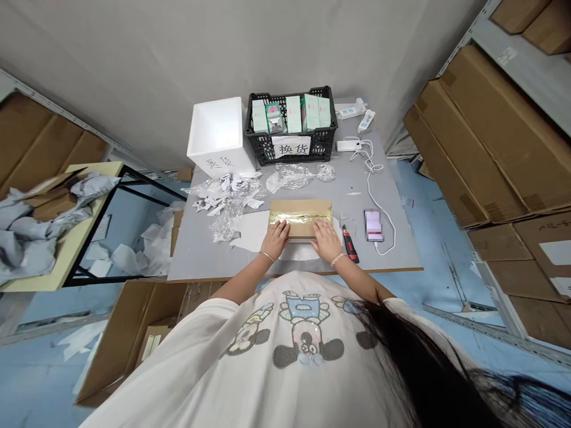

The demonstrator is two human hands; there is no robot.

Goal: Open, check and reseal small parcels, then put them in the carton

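A small brown cardboard box [301, 208] with shiny yellowish tape across its top lies on the grey table near the front edge, over a white sheet [252, 232]. My left hand [275, 239] rests on the box's left part, fingers spread. On the right part lies my right hand [326, 239], its fingers also apart and flat on the box. Neither hand is wrapped round anything. Just right of my right hand is a red and black cutter [350, 245].
Crumpled plastic and paper [227, 202] lie left on the table [200, 261]. Behind stand a white foam box [223, 157] and a black crate [323, 145] of small boxes. A phone [373, 226] with a white cable lies right. An open carton [107, 351] stands below left.
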